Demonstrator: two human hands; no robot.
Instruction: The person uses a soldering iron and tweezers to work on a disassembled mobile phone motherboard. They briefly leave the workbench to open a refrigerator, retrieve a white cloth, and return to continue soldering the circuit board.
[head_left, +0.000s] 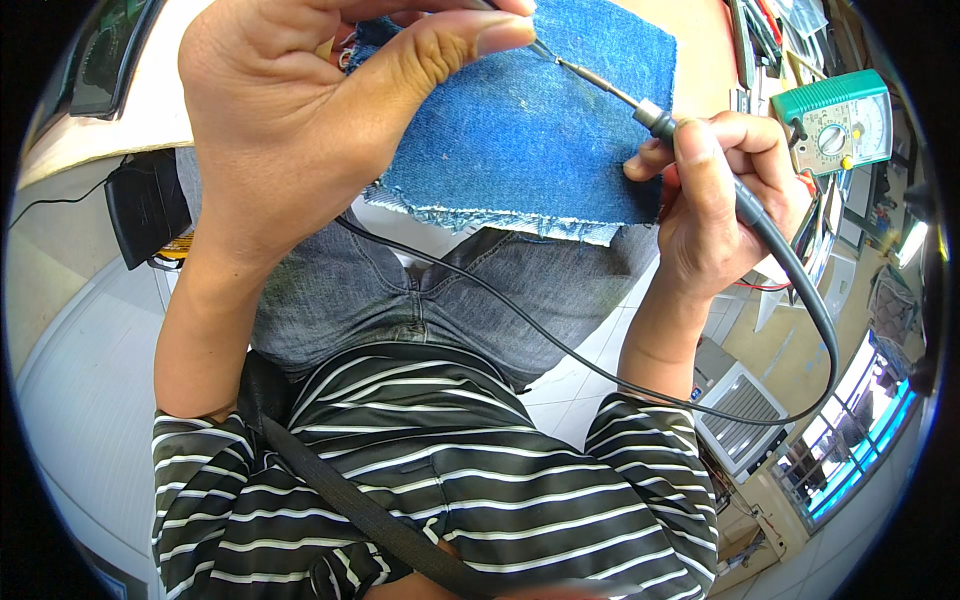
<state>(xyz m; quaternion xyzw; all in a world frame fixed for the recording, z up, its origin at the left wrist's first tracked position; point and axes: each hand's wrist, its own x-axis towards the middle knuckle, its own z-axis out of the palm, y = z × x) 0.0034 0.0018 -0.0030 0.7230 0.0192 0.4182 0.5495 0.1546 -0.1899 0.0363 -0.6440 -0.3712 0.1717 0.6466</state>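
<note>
My right hand [728, 190] grips a soldering iron [650, 115] like a pen, its metal tip pointing up and left. A black cable [560, 340] curves from its back end round below the hand and across my lap to the left. My left hand [320, 110] pinches a thin, pointed metal tool [541, 48] between thumb and fingers. Most of that tool is hidden by the fingers, so its kind does not show. The two tips meet or nearly meet above a blue denim cloth [480, 150] with frayed edges, which hangs over the table's near edge.
A green analog multimeter [832, 122] stands right of my right hand, with several hand tools and plastic bags behind it. At the upper left a black flat device [115, 60] lies on the wooden table [60, 150]. A black pouch [148, 205] hangs below that edge.
</note>
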